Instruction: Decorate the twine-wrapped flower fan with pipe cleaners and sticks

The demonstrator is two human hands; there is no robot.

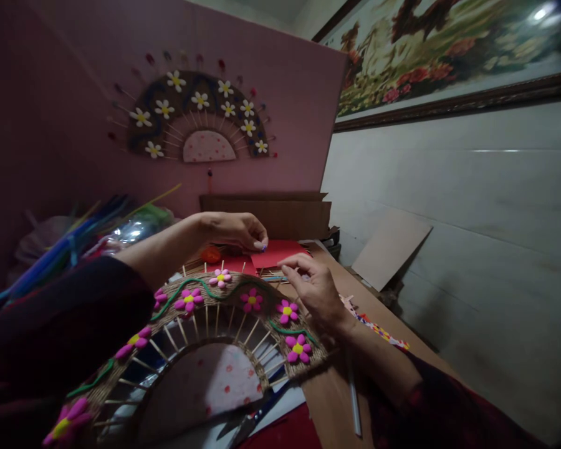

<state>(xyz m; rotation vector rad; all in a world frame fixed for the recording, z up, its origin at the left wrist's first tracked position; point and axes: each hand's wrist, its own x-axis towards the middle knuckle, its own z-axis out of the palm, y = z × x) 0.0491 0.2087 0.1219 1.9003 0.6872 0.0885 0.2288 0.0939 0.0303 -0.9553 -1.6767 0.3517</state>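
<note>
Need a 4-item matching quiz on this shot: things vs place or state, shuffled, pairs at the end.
1. left hand
2. white-flowered fan
3. pink-flowered fan
4. scissors

A. trimmed in wavy green
B. spread open, near the bottom edge
C. up against the pink panel
D. pinching a small blue piece

Pairs: 1-D, 2-C, 3-A, 4-B

I'm getting a dim feed, its left side sunk in shadow; glare spots the framed picture [449, 62] and clear plastic [133, 232], while light brightens part of the near dotted panel [231, 377].
</note>
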